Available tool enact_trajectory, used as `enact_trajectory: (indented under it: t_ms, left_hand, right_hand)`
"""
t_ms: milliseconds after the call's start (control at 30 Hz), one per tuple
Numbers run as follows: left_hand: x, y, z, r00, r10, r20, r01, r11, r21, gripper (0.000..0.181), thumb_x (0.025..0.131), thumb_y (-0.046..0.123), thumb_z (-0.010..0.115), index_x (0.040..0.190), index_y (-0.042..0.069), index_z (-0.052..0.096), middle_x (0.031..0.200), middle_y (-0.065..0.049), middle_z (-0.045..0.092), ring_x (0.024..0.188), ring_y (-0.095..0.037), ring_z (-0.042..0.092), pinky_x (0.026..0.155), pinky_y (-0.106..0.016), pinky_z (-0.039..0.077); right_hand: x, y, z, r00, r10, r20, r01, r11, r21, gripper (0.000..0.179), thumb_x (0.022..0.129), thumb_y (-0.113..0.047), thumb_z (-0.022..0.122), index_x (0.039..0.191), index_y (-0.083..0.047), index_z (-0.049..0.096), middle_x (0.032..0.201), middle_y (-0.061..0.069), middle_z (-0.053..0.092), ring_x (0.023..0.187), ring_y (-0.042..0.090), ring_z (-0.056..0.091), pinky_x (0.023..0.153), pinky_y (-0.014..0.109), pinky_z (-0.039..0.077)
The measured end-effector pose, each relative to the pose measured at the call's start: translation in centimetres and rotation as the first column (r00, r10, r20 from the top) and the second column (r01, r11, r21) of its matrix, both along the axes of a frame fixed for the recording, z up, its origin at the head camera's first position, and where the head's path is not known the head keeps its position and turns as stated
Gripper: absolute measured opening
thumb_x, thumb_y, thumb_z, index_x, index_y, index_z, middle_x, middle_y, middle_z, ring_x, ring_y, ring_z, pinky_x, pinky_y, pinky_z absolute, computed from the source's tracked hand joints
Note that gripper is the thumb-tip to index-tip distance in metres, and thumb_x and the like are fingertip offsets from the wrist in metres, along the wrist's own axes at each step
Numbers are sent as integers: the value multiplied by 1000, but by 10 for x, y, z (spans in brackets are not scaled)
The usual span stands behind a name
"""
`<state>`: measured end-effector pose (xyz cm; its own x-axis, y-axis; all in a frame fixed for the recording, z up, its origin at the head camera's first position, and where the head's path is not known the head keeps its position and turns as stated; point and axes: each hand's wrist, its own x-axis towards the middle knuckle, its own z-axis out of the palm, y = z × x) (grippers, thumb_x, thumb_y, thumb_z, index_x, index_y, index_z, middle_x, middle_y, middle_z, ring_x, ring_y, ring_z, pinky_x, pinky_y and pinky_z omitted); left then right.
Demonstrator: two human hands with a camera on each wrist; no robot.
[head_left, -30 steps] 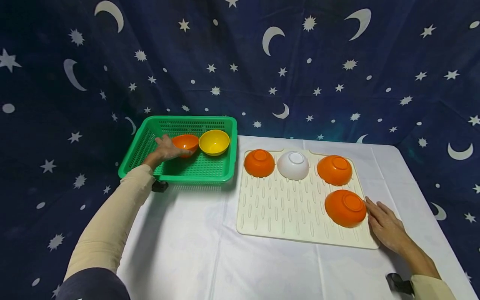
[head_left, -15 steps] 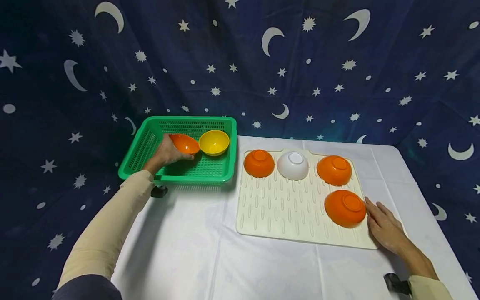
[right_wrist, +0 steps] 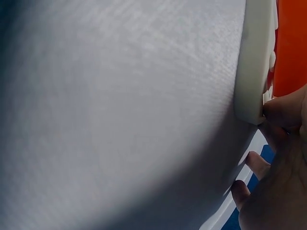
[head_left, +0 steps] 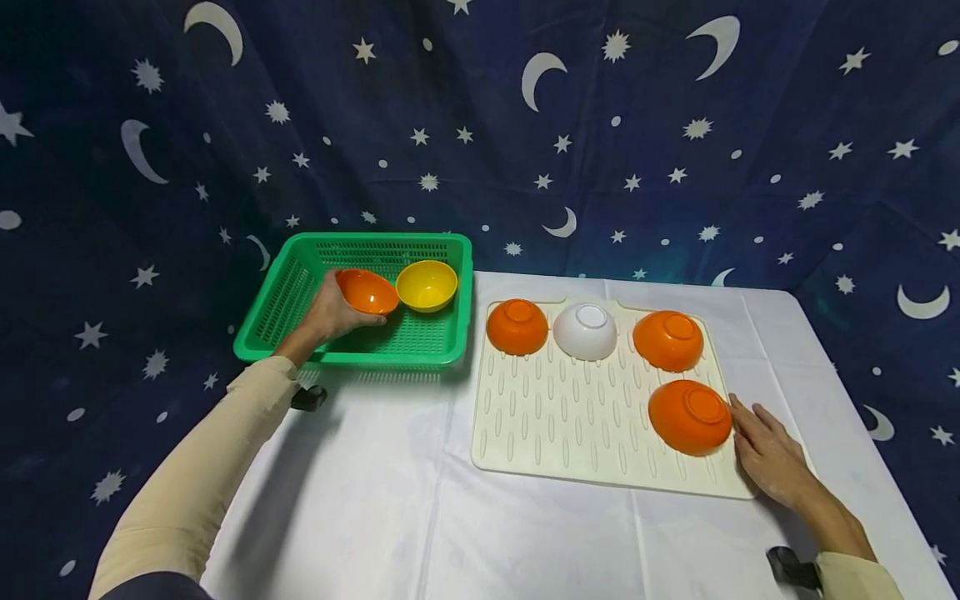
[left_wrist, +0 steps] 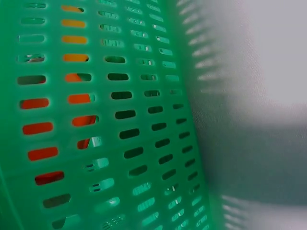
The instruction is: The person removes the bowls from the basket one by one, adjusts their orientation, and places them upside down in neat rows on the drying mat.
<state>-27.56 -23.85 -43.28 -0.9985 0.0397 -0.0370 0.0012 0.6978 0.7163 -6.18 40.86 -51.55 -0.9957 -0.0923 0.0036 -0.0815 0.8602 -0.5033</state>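
Observation:
My left hand (head_left: 332, 311) grips an orange bowl (head_left: 367, 292) inside the green basket (head_left: 390, 358). That bowl tilts a little, with the thumb along its near side and the other fingers mostly hidden. Right beside it sits a yellow bowl (head_left: 427, 286), mouth up. In the left wrist view the basket wall (left_wrist: 105, 158) hides the hand, and orange shows through its slots. My right hand (head_left: 776, 458) rests at the right edge of the cream drying mat (head_left: 562, 425), fingers extended, fingertips by a large upturned orange bowl (head_left: 690, 417).
Along the mat's back row stand an upside-down orange bowl (head_left: 518, 327), a white bowl (head_left: 587, 331) and another orange bowl (head_left: 669, 340). White cloth (head_left: 360, 500) covers the table. A dark star-patterned curtain (head_left: 480, 200) hangs behind it.
My left hand has closed around the orange bowl in the basket, tilted it and shifted it slightly left. The right hand and the bowls on the mat have stayed put.

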Motion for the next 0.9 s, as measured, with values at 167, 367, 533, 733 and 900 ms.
enact_trajectory:
  t_ms: [167,367,533,733,900]
  left_hand:
    - [4,-1,1,1000,14,-3,-14,1000,16,118,75,20,92,156,-7,11,146,-33,36,129,-49,42,105,-60,42]
    - [9,-1,5,1000,-3,-25,4,999,34,116,75,22,92,155,-5,14,145,-31,38,127,-48,44,102,-61,44]
    - [13,2,12,999,-17,-41,20,998,57,115,76,24,92,156,-5,14,146,-30,38,127,-47,44,102,-60,45]
    - [23,10,18,996,-17,-84,25,995,97,116,75,25,93,157,-3,15,147,-28,39,128,-45,45,101,-59,45]
    - [33,21,19,991,-23,-131,45,986,163,114,74,26,94,156,-1,19,146,-24,42,127,-42,47,100,-57,47]
  right_hand:
    - [1,-1,1,1000,-6,10,6,1000,1,48,106,-8,38,151,8,34,158,33,24,142,57,14,102,82,7]
    - [0,-1,2,1000,-4,9,4,1000,7,47,106,-8,38,150,9,35,158,33,24,142,58,14,101,82,8]
    - [0,1,1,1000,7,-8,-7,1000,15,47,106,-8,38,150,9,35,158,33,24,142,58,15,100,82,11]
    - [0,-1,-2,999,14,-41,-14,1000,12,47,105,-7,39,149,10,36,157,32,27,141,58,18,99,82,13]
    - [0,-2,-2,999,8,-36,-7,1000,13,46,105,-8,38,148,10,37,157,32,27,141,58,18,99,82,13]
